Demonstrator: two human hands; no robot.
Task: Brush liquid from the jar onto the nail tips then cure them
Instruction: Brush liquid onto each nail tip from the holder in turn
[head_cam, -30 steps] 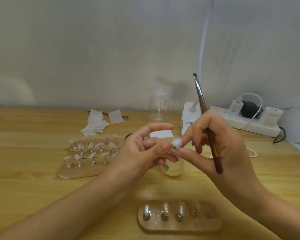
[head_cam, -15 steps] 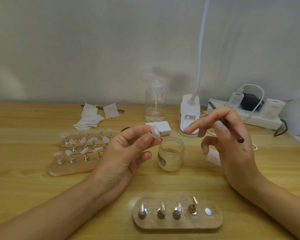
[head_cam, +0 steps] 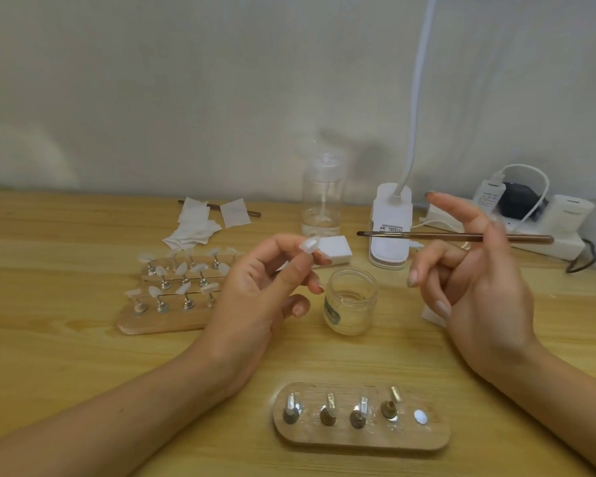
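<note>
L. hand (head_cam: 262, 290) pinches a small translucent white nail tip (head_cam: 308, 244) btw. thumb and index fingertip, raised above the table w/ palm toward the camera; the other fingers are loosely curled. R. hand (head_cam: 479, 280) grips a slim brown wooden-handled brush (head_cam: 455, 236) by its handle, index finger extended upward, remaining fingers bent. Brush lies approx. horizontal, dark bristle end pointing left toward the nail tip but apart from it; the bristles show in front of the white clip-lamp base (head_cam: 391, 256), above and behind the jar. Small clear glass jar (head_cam: 350, 301), lid off, stands on the light wooden table (head_cam: 49, 270) btw. the two hands, touching neither; liquid level inside is hard to read.

Near edge: oval wooden holder (head_cam: 358, 440) w/ four small metal stands in a row and one bare round metal disc at its right end.

Left of L. hand: larger wooden holder (head_cam: 159, 325) carrying rows of pale nail tips (head_cam: 183, 268) on metal stands; its right part is hidden by the hand.

Back of table, left to right: loose white wipes (head_cam: 193, 225), clear plastic pump bottle (head_cam: 322, 204), white rectangular block (head_cam: 336, 251), the lamp base w/ white gooseneck rising out of frame, white power strip (head_cam: 565, 249) w/ plugs and a cable.
</note>
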